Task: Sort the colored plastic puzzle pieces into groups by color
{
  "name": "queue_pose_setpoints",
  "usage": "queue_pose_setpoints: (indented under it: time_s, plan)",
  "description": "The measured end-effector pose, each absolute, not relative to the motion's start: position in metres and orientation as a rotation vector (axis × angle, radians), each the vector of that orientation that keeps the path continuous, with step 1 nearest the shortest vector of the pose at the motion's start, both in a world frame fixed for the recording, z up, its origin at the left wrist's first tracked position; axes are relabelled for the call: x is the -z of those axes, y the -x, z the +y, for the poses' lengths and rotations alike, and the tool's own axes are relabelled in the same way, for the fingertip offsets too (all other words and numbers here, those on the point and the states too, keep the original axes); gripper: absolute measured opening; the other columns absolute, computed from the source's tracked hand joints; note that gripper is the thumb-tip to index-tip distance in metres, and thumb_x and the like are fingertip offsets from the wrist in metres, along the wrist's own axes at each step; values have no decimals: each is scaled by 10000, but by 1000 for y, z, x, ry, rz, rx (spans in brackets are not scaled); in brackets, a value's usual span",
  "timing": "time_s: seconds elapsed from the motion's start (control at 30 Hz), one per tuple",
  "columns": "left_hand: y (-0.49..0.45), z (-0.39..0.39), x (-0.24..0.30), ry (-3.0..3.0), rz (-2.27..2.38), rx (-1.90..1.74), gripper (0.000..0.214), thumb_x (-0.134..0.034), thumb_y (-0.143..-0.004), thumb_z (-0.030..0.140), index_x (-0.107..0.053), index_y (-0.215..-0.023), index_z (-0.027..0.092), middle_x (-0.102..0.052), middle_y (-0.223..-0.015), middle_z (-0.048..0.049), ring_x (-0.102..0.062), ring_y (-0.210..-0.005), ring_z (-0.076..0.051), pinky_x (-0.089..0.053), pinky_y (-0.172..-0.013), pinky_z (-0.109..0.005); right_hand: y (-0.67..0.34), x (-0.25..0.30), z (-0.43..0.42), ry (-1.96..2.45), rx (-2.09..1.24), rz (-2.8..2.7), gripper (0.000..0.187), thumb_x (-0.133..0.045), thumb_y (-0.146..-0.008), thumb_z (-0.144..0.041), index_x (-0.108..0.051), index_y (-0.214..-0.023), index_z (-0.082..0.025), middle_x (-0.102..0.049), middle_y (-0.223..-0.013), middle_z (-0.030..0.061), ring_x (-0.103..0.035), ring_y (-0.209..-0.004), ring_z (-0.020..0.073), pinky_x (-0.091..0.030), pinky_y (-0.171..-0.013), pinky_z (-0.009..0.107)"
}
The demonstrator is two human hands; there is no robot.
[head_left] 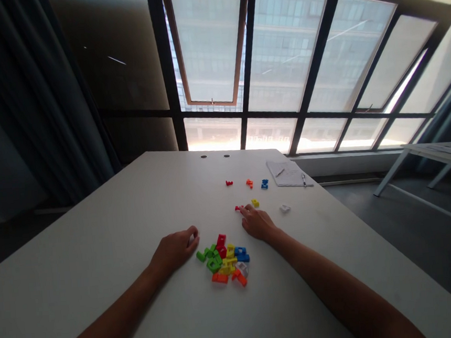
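Coloured plastic blocks (223, 262) lie in a loose heap on the white desk (98, 243), green, red, yellow, blue, orange and white all jumbled together, with some leaning on their neighbours; the heap sits directly between the two forearms, within easy reach of both hands. The left hand (173, 251) rests on its outer edge just beside the heap, curled into a narrow grip with nothing visible in it; the heel of the hand and the forearm lie on the desk, as if the arm were simply parked there. The right hand (259, 224) stretches beyond the heap, and its grip is narrow too; the fingertips (245, 212) are at a small red block (237, 208), though whether they hold it or merely touch it cannot be told. A yellow block (255, 203) lies just beyond those fingertips, and a white block (285, 208) lies further right. Farther out, a red block (229, 183), an orange block (249, 183) and a blue block (264, 184) stand well apart in a rough row; this spacing, one piece of each colour, looks deliberate rather than scattered. Near the far edge, a sheet of paper (287, 174) lies with a pen (280, 172) on it and a second pen (303, 179) at its right edge; no writing on it can be read. Two small round holes (215, 156) mark the far end of the desk, below a large gridded window (282, 53).
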State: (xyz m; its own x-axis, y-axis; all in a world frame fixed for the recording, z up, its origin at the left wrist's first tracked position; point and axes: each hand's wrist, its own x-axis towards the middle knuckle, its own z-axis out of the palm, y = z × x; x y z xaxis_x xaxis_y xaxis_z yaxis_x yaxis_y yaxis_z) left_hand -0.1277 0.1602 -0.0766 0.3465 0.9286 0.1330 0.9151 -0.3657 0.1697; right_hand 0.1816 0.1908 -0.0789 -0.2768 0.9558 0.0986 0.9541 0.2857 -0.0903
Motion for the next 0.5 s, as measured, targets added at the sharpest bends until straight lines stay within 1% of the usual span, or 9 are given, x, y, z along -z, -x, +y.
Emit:
queue_pose_setpoints:
  time_s: [0.1,0.23,0.5]
  plan:
    - [128,161,76,-2514,1724,-323,196,-454,-971,406,-595,-966,270,-702,-781,11,-626,-664,-169,-300,-592,-256,-166,78,210,1863,-15,-2370,521,-381,-1013,-316,-387,-1522,-206,-531,-1398,176,-656,-1044,268,-506,-842,363]
    - [128,161,76,-2511,1721,-329,181,-464,-970,403,-593,-963,277,-706,-783,18,-636,-686,-173,-309,-607,-258,-146,79,239,1901,-20,-2333,515,-370,-1018,-328,-394,-1516,-196,-543,-1377,181,-667,-1023,270,-508,-829,373]
    - [130,163,77,-2485,1692,-295,199,-460,-972,411,-605,-980,275,-711,-796,10,-635,-685,-168,-318,-614,-266,-127,85,287,2029,-11,-2251,524,-338,-1015,-332,-393,-1510,-169,-517,-1378,201,-657,-1072,296,-510,-841,380]
